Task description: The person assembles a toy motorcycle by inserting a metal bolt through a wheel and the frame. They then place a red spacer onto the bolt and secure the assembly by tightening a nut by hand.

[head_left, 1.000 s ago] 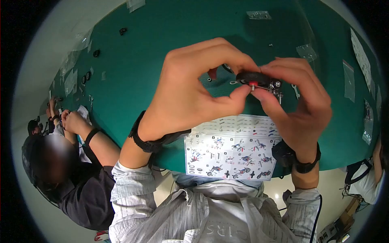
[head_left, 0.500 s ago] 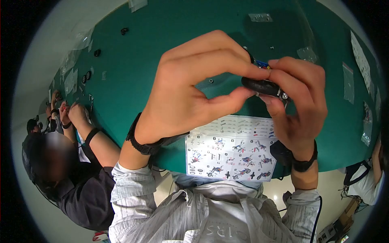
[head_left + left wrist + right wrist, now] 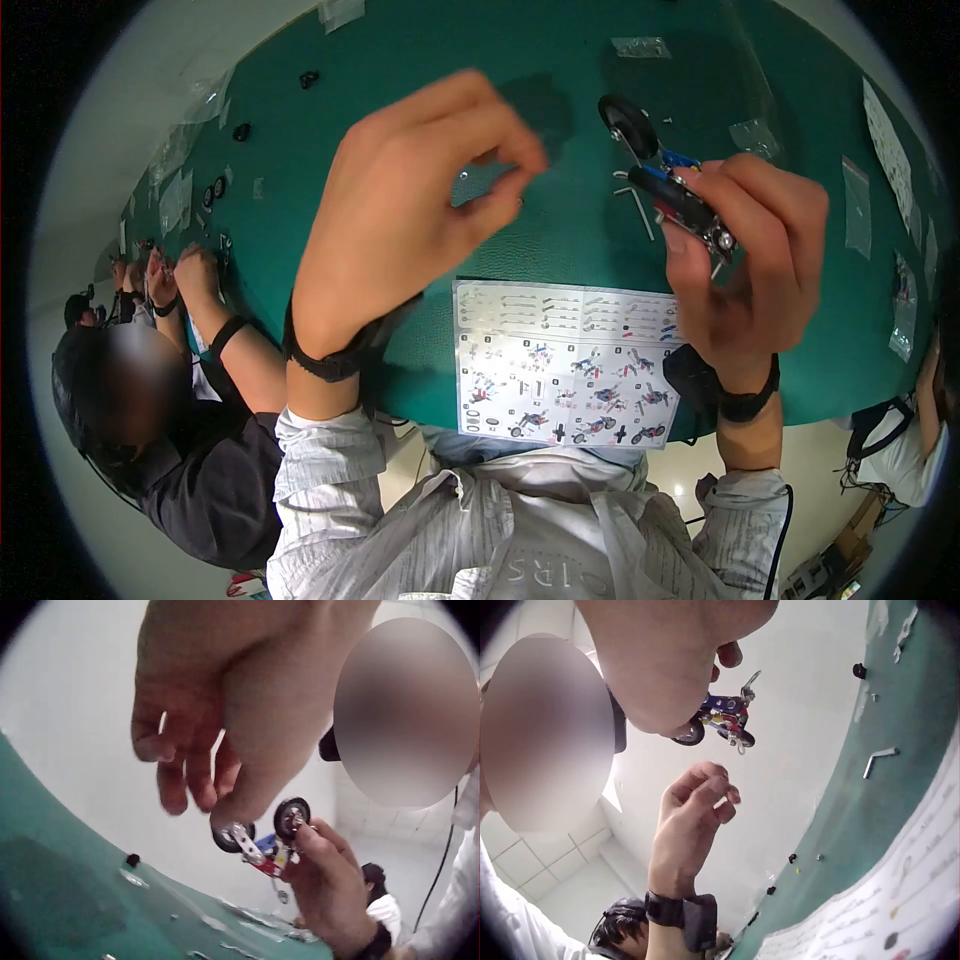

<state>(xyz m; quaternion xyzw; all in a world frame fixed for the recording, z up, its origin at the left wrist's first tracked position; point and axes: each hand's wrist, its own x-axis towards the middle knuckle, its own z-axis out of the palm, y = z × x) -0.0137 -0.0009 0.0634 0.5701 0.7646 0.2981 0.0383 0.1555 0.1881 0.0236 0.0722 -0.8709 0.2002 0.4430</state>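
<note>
Drawn away, the left hand (image 3: 410, 180) curls its fingers loosely in the head view, where the right hand (image 3: 755, 255) pinches the toy motorcycle (image 3: 672, 194) above the worktop (image 3: 460, 40), thumb (image 3: 319, 844) at one wheel (image 3: 286, 813) in the left-wrist view, hands apart in the right-wrist view.

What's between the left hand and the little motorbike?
In the head view, green tabletop shows between the left hand and motorbike, with an L-shaped metal key nearer the motorbike.

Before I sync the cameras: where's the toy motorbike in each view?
Head: toy motorbike, upper half, right of centre.
Left wrist: toy motorbike, below centre, slightly right.
Right wrist: toy motorbike, above centre.
Shared landmark: the right hand, gripping it in all three.
</note>
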